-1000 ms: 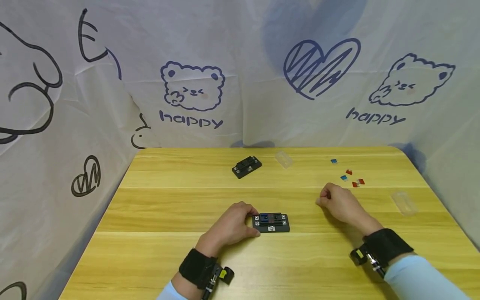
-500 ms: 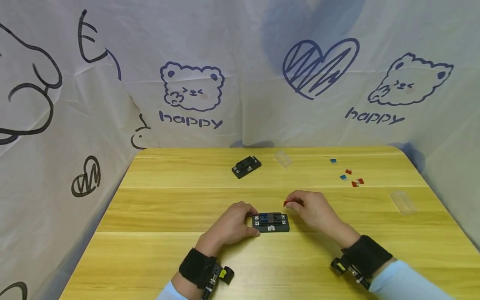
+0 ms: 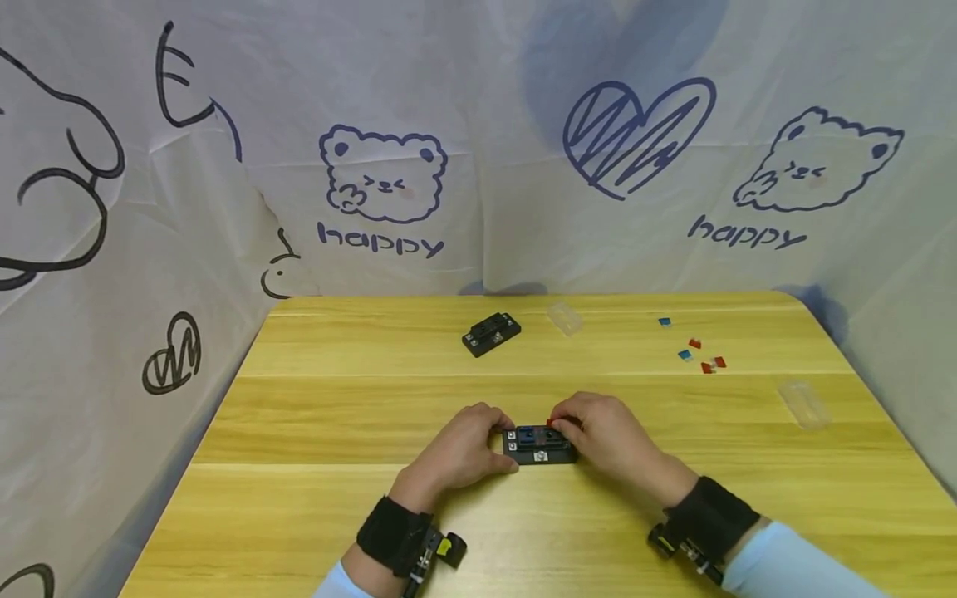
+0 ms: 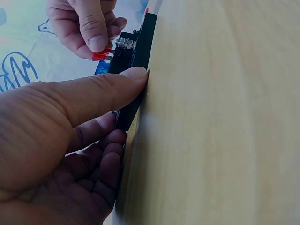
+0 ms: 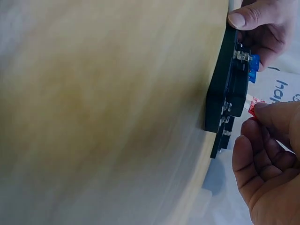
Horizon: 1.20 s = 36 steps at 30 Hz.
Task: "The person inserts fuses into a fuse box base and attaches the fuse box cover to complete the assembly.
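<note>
A black fuse block (image 3: pixel 527 456) with metal screw terminals lies flat on the table. My left hand (image 3: pixel 462 450) holds its left end between thumb and fingers. A red blade fuse (image 5: pixel 253 105) is pinched between thumb and forefinger of my right hand (image 3: pixel 609 433), prongs toward the top of the block's right half. In the right wrist view its prongs are right at the block's top. Blue blade fuses (image 5: pixel 253 70) sit in the other half, near my left hand. Fingertips partly cover the red fuse in the head view.
Behind stands a second black fuse block (image 3: pixel 491 334), with a clear plastic cover (image 3: pixel 565 319) beside it. Another clear cover (image 3: pixel 805 404) lies at the right. Loose red fuses (image 3: pixel 695 343) and blue fuses (image 3: pixel 684 355) are scattered at the back right of the wooden table (image 3: pixel 336 415).
My right hand has moved left from near the loose fuses to the block's right half, bringing the red blade fuse with it. My left hand has stayed on the block.
</note>
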{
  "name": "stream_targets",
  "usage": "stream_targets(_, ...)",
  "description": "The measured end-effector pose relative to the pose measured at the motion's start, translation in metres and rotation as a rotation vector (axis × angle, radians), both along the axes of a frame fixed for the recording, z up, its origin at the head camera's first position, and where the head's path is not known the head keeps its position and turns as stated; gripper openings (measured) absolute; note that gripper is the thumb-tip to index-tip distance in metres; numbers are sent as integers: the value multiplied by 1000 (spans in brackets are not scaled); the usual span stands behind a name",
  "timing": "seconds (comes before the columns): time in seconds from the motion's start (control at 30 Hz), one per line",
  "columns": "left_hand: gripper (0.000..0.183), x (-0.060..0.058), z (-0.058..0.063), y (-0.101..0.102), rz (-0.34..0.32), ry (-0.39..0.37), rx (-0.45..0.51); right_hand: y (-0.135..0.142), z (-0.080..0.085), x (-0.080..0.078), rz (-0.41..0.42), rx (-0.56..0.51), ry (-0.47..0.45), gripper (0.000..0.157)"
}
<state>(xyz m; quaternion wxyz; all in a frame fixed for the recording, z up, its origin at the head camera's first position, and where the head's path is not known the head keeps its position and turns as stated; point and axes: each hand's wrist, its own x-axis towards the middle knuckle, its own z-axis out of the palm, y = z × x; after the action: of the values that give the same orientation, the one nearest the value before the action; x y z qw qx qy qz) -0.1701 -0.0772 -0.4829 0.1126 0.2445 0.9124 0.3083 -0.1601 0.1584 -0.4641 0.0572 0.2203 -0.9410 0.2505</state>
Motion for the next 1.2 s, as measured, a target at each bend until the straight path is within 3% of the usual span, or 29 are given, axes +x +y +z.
stream_targets(0.43,48,0,0,0,1,-1,12,-2,-3,1,58,78,113,4)
stream_targets(1.2,48,1,0,0,-3,8,9,-1,-3,1,87,79,139,4)
